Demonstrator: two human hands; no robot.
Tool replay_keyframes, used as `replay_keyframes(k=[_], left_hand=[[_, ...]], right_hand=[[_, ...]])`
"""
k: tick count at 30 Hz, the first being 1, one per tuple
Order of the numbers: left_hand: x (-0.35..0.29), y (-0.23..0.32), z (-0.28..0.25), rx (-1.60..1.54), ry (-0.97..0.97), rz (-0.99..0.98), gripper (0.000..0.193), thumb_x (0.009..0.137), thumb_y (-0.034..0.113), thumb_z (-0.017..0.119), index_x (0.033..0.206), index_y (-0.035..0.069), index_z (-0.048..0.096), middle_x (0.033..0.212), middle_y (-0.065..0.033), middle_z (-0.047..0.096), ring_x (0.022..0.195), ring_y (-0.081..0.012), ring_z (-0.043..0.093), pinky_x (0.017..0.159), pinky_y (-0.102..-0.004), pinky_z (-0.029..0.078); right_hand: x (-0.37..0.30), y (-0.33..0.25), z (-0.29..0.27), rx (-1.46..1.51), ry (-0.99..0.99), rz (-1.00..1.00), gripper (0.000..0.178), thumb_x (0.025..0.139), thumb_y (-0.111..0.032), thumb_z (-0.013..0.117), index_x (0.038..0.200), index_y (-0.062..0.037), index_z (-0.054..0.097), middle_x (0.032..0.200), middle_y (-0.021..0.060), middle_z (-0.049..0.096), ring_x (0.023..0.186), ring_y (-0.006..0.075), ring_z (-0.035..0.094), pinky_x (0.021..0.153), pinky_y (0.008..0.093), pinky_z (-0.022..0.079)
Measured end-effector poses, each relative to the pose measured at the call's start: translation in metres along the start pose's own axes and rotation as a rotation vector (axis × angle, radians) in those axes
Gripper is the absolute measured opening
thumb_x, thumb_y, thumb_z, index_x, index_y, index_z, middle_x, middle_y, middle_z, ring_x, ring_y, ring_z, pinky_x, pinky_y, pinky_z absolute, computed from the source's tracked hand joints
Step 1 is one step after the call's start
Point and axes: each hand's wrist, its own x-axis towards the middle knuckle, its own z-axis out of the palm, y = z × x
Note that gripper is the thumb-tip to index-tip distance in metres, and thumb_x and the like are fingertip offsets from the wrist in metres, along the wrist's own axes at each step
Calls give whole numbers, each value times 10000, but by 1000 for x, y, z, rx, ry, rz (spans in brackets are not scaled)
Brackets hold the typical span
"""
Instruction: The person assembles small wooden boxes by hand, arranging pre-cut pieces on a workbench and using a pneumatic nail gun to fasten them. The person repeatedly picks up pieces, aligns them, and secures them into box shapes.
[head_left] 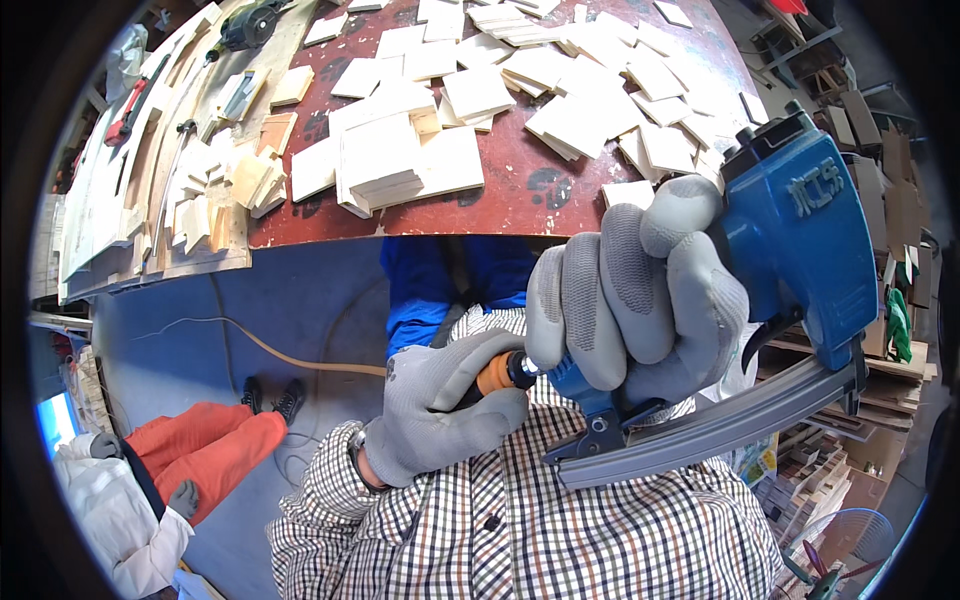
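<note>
A blue air nail gun (810, 240) with a long grey magazine is held up in front of my chest. My gloved right hand (640, 295) is wrapped round its handle, fingers closed. At the handle's end, my gloved left hand (450, 410) grips an orange and black hose coupling (497, 376), which meets the gun's metal air fitting. From behind that hand an orange air hose (300, 363) runs off to the left. The palm side of the left hand is partly hidden.
Thin pale wood pieces (590, 95) lie scattered over a red tabletop (400, 222), with a stack (375, 160) near its front edge. Small offcuts and tools lie to the left. A person in orange trousers (215, 440) is at lower left. Wood piles (820, 475) stand at right.
</note>
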Motion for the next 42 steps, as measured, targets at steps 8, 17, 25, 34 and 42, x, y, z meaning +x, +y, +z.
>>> replay_keyframes(k=[8,17,25,34,42], left_hand=[[-6,3,8,-325,82,-243,595,972,449,720,1197,-102,724,985,-135,775,844,-163,722,762,-284,570],[1,7,8,-71,306,-54,394,835,185,800,1114,-77,707,930,-159,734,737,-182,721,645,-281,554],[19,5,-19,537,262,293,504,838,268,877,1210,-7,677,763,-111,714,640,-233,741,557,-315,569],[13,-9,-22,452,177,144,478,914,347,826,1222,42,624,867,-112,744,714,-267,762,611,-339,605],[24,1,-21,174,147,169,662,965,340,782,1465,-16,535,1072,-201,758,868,-268,794,726,-329,630]], right_hand=[[35,-16,-11,-20,-378,174,401,1109,-235,470,1469,-59,487,682,-41,591,565,102,622,644,392,607],[35,13,-3,-54,15,180,271,1098,-198,443,1284,-38,559,591,-51,498,391,68,478,447,328,484],[48,29,42,-156,296,70,214,1094,-177,446,944,-88,571,477,-110,355,332,40,327,402,304,367],[49,39,27,-181,66,-48,247,1126,-191,389,1044,-16,542,487,-68,340,327,49,351,397,305,406],[61,31,18,-120,-75,-87,298,1128,-186,382,1240,21,565,495,-69,402,368,69,438,488,342,528]])
